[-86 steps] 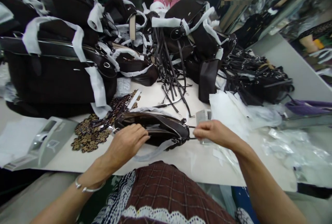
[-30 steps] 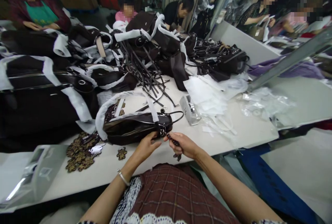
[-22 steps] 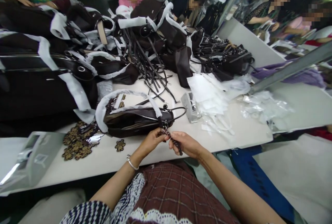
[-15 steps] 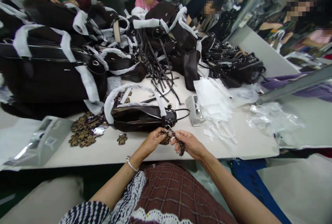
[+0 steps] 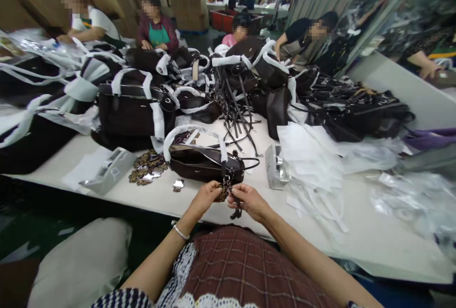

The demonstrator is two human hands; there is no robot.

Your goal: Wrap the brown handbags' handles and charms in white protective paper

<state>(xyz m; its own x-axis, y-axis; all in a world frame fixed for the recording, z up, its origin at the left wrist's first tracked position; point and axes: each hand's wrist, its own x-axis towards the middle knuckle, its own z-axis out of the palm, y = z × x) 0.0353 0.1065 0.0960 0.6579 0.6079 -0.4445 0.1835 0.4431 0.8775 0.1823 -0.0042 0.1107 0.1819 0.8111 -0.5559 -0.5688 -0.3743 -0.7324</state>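
Note:
A dark brown handbag (image 5: pixel 194 171) lies in front of me with its zip open and its handle wrapped in white paper. At its right end, a leopard-print flower charm (image 5: pixel 221 196) hangs by metal rings. My left hand (image 5: pixel 205 197) pinches this charm between thumb and fingers. Close beside it, my right hand (image 5: pixel 250 201) is closed on a dark strap piece (image 5: pixel 235 210) whose end dangles below the fingers. Both hands are just over the near edge of the table. The fingers partly cover the rings and the join between charm and strap.
Left of the bag lie a pile of flower charms (image 5: pixel 147 168), a single charm (image 5: pixel 178 185) and a grey holder (image 5: pixel 111 171). White paper sheets (image 5: pixel 306 149) and a metal dispenser (image 5: pixel 275 168) stand right. Behind are heaped bags (image 5: pixel 137 113) and black straps (image 5: pixel 245 113). Co-workers sit beyond.
The view has swung up and to the left, showing more of the room. Both hands keep their grip on charm and strap, shifting only slightly.

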